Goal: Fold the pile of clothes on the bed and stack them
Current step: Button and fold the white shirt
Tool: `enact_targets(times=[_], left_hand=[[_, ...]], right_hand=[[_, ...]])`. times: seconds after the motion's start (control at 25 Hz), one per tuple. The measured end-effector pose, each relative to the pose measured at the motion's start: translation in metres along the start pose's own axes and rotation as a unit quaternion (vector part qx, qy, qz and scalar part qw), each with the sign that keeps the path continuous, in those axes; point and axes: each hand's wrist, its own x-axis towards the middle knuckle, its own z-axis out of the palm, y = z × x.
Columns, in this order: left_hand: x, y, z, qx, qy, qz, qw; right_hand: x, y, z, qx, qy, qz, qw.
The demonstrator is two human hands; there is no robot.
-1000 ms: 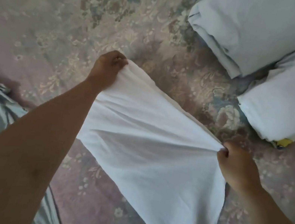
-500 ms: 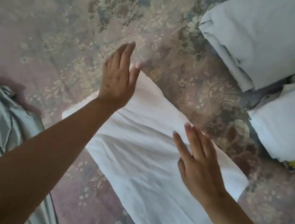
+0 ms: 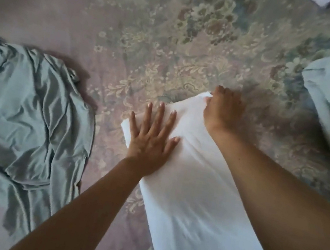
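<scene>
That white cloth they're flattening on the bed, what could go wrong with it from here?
The right hand pinches only the far corner of the white cloth, so a pull could drag the strip askew under the flat left hand. The cloth's near end runs out of view, so it may be hanging off the bed and could slide. The crumpled grey-green garment lies close on the left; a wide fold might catch it.

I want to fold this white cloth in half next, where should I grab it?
Probably the far corners. The white cloth lies flat, running away from you; the right hand already pinches one far corner, and the left hand lies flat beside the other.
</scene>
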Motion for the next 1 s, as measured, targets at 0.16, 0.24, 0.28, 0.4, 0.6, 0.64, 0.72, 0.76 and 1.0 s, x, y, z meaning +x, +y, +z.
enact_targets(times=[0.16, 0.24, 0.28, 0.4, 0.6, 0.64, 0.72, 0.76, 1.0], left_hand=[[-0.001, 0.004, 0.023, 0.008, 0.016, -0.014, 1.0], [0.004, 0.003, 0.027, 0.011, 0.011, -0.02, 1.0], [0.007, 0.002, 0.025, 0.017, 0.002, -0.02, 1.0], [-0.006, 0.015, 0.004, 0.017, 0.041, -0.061, 0.997], [-0.145, 0.104, -0.013, -0.046, 0.064, 0.012, 0.997], [-0.171, 0.114, -0.005, -0.047, 0.045, 0.032, 0.997], [-0.204, 0.119, 0.011, -0.043, 0.015, 0.052, 0.998], [-0.211, 0.12, 0.017, -0.041, 0.006, 0.05, 0.998], [-0.208, 0.119, 0.025, -0.038, -0.002, 0.043, 0.998]], right_hand=[[-0.003, 0.015, 0.042, -0.107, 0.066, -0.098, 0.987], [-0.002, 0.017, 0.049, -0.136, 0.016, -0.14, 0.981], [-0.001, 0.018, 0.043, -0.125, 0.003, -0.144, 0.982], [-0.031, 0.039, 0.028, -0.141, 0.13, -0.285, 0.939], [-0.14, 0.168, 0.027, -0.144, -0.006, -0.664, 0.733], [-0.143, 0.189, 0.024, -0.176, -0.026, -0.645, 0.743], [-0.144, 0.217, 0.02, -0.205, -0.043, -0.593, 0.777], [-0.146, 0.223, 0.017, -0.209, -0.044, -0.569, 0.794], [-0.155, 0.228, 0.023, -0.211, -0.056, -0.496, 0.841]])
